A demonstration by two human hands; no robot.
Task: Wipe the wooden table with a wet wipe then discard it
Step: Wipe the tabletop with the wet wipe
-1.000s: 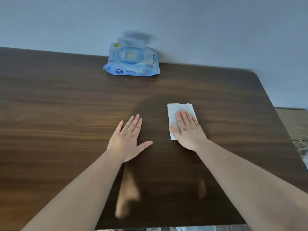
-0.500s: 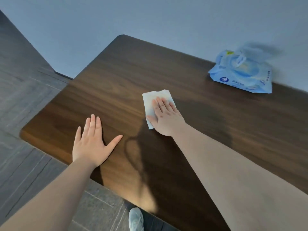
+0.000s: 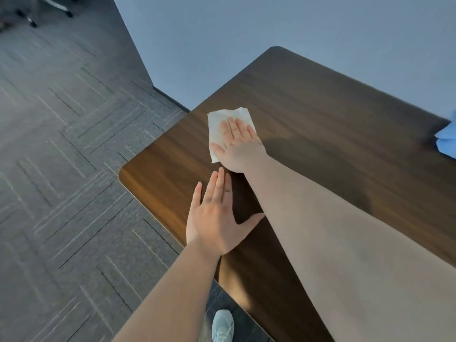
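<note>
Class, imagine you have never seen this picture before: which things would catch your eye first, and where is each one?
First, the white wet wipe pressed flat under the right hand, near the left edge of the dark wooden table. Next, the left hand spread flat on the table's near left edge. Then a light grey shoe on the grey floor at the bottom.

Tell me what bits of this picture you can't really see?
- Blue wipe packet: head view, cut off by the right edge.
- White wet wipe: partly covered by the flat right hand.
- Grey shoe: cut off by the bottom edge.
- Dark wheeled thing top left: blurred.
</note>
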